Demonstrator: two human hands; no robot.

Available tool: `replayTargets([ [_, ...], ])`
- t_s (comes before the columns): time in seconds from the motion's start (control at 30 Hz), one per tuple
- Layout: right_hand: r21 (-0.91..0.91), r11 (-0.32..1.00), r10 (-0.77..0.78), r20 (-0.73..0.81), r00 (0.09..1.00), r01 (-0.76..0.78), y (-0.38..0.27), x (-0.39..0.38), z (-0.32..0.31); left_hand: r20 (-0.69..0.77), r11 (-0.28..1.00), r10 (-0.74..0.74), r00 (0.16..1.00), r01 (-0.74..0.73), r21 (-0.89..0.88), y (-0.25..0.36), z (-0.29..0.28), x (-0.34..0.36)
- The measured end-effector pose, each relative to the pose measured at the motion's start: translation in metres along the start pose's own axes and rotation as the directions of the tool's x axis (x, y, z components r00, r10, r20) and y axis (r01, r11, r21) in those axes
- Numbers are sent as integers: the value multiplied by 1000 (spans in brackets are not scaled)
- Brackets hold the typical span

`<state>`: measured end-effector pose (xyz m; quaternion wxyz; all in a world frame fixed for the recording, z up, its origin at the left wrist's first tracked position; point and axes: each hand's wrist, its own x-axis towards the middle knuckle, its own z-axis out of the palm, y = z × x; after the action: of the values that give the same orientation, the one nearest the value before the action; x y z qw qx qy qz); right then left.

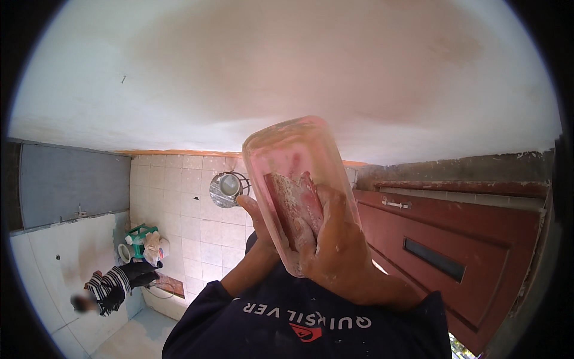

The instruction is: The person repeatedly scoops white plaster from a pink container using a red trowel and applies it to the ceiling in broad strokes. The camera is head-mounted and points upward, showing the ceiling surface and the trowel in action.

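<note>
Pink tub (280, 148), held up before patchily toned wall (239, 72): work apparently underway.

Paste (297, 192) loaded on dark red spreader (277, 201) inside; right fingers (330, 206) closed on spreader; left fingers (251, 210) wrapped around tub, mostly hidden; amount remaining not determinable.

Tilted pink tub (284, 157), seemingly a red scraper (294, 200) inside, white-smeared

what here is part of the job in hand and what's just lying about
In use:
pink translucent tub, left hand against it
red flat piece smeared with pale paste, inside the tub, held by the right hand

Apparently just lying about:
pale container on a round stand, though its role is unclear
green plastic object
</note>
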<state>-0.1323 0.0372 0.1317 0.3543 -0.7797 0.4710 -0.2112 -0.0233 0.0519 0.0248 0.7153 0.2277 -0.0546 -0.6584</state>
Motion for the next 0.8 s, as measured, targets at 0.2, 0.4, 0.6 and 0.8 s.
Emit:
replayTargets([
  [0.2, 145, 975, 161, 76, 984, -171, -14, 1, -13, 209, 849, 42, 977, 75, -523, -2, -16, -2],
  [0.4, -3, 1000, -25, 34, 999, 25, -2, -6, -3, 149, 924, 32, 988, 28, -382, -1, -7, -2],
  [0.6, 138, 969, 200, 58, 978, -206, -12, 4, -18, 50, 970, 33, 998, -20, -242, 2, -1, 3],
  [0.8, -14, 996, -84, -9, 996, 84, 8, 9, -27, 280, 917, 72, 957, 48, -397, 1, -20, 8],
])
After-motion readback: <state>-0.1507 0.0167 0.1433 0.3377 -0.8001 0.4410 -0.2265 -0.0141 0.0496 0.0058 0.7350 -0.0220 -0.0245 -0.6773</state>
